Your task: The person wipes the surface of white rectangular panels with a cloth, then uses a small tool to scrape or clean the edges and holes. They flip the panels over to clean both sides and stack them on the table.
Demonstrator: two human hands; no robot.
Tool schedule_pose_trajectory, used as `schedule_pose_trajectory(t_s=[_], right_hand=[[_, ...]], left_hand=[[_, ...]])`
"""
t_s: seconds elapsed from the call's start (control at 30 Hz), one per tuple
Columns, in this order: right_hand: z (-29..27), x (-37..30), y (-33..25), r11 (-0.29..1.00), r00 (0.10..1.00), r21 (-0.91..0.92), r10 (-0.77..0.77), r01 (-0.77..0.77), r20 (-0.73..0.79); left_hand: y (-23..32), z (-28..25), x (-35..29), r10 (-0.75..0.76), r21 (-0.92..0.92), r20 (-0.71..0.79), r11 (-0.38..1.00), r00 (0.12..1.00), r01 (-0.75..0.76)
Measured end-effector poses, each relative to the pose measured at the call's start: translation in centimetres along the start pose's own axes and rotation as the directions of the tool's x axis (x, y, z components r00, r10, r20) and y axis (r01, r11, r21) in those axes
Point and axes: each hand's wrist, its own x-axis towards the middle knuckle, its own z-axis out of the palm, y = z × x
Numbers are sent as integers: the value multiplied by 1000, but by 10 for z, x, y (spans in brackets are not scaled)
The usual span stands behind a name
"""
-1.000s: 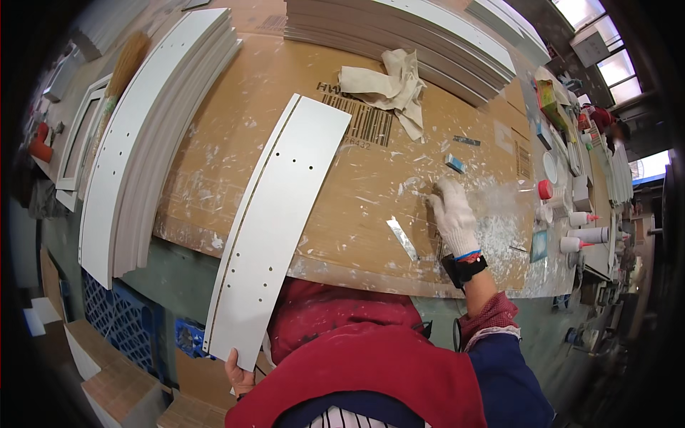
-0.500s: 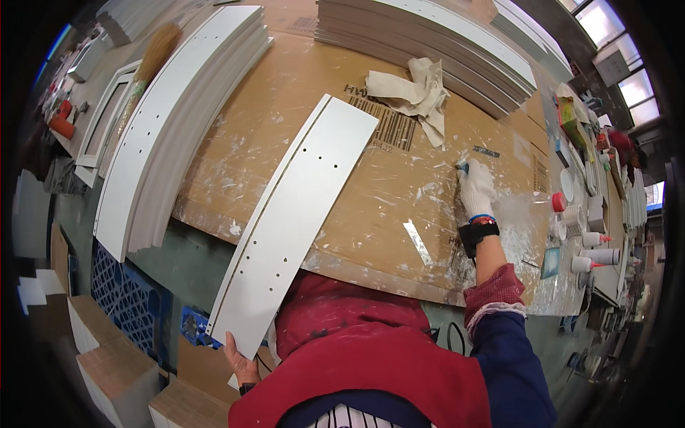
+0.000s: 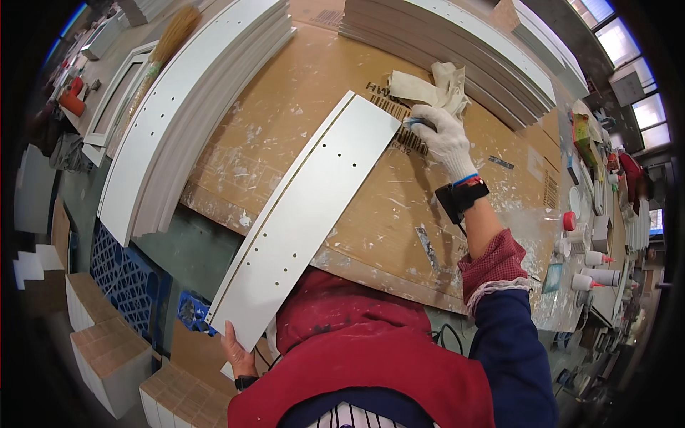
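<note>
A crowded brown cardboard-covered worktable (image 3: 314, 71)

The paint-flecked table is carrying a tall left stack of long white boards (image 3: 182, 85), while a far stack of similar white boards (image 3: 457, 53) is blocking its back edge. Below the left stack, a blue lattice plastic pallet (image 3: 118, 274) is showing. Between the stacks, a long white rectangular board with small dark holes (image 3: 307, 217) is stretching aslant over the table, its near end jutting past the front edge. A straw-coloured broom (image 3: 175, 39) is lying outside the left stack. A crumpled cream cloth (image 3: 414, 87) is sitting just beyond the right hand (image 3: 441, 135), white-gloved, whose fingers are pinching a small blue block (image 3: 412, 122) near the board's far right corner; whether block and board are touching is unclear. The bare left hand (image 3: 237, 352) is gripping the board's near end, thumb on top. Nearer the front edge, a narrow silvery strip (image 3: 426, 246) is lying well apart from the board.
</note>
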Motion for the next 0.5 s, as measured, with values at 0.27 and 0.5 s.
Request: schedule_pose_trajectory(t_s=[0.27,0.5], right_hand=[[10,20,-3,896,991,-425,-113,131,66],[13,19,2,854,984,-489,-148,180,103]], left_hand=[[-5,-9,5,39,40,6,998,999,-39],[-4,-9,3,40,66,13,997,999,-41]])
